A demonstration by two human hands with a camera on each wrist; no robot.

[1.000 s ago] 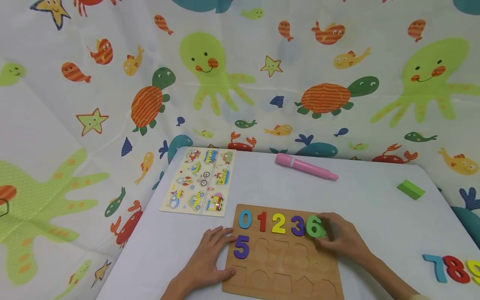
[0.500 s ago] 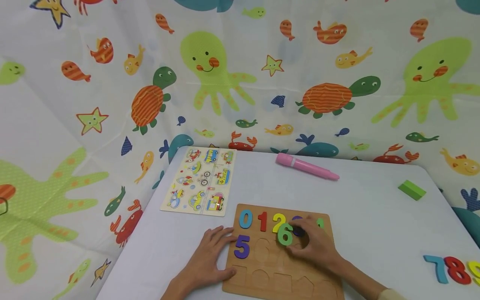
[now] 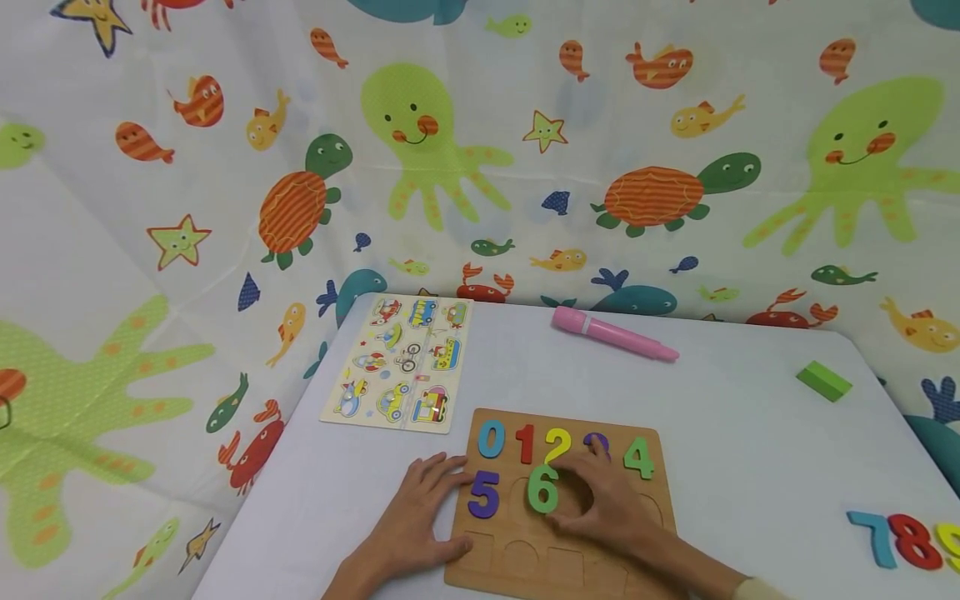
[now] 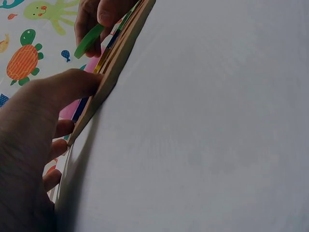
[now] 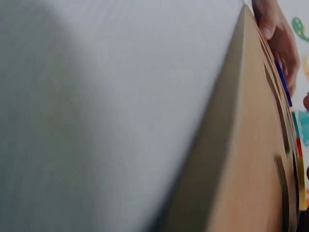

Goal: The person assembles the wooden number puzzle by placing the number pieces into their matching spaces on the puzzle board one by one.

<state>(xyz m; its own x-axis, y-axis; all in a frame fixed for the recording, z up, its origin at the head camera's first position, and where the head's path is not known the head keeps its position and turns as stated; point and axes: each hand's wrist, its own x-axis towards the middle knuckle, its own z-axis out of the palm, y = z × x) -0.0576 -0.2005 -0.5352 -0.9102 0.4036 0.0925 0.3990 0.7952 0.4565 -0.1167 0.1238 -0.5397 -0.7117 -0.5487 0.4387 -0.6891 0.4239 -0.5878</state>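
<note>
A green number 6 (image 3: 533,492) is pinched between the thumb and fingers of my right hand (image 3: 611,504), over the second row of the wooden number board (image 3: 517,532). In the left wrist view this 6 (image 4: 89,41) is tilted and raised above the board. My left hand (image 3: 416,517) rests at the board's left edge, thumb and fingers touching it. Along the top row sit a blue 0 (image 3: 482,439), a red 1 (image 3: 527,446), a yellow 2 (image 3: 557,433), a partly covered purple 3 and a green 4 (image 3: 640,460). A purple 5 (image 3: 483,502) begins the second row.
To the right lie a blue 7 (image 3: 879,537), a red 8 (image 3: 909,533) and a yellow number (image 3: 947,529) cut by the frame edge. Farther back are a vehicle puzzle board (image 3: 384,375), a pink marker (image 3: 615,334) and a green block (image 3: 823,381). A patterned curtain hangs behind.
My right hand has carried the green 6 leftward from over the green 4 to over the second row beside the 5, uncovering the 4. The left hand has stayed put.
</note>
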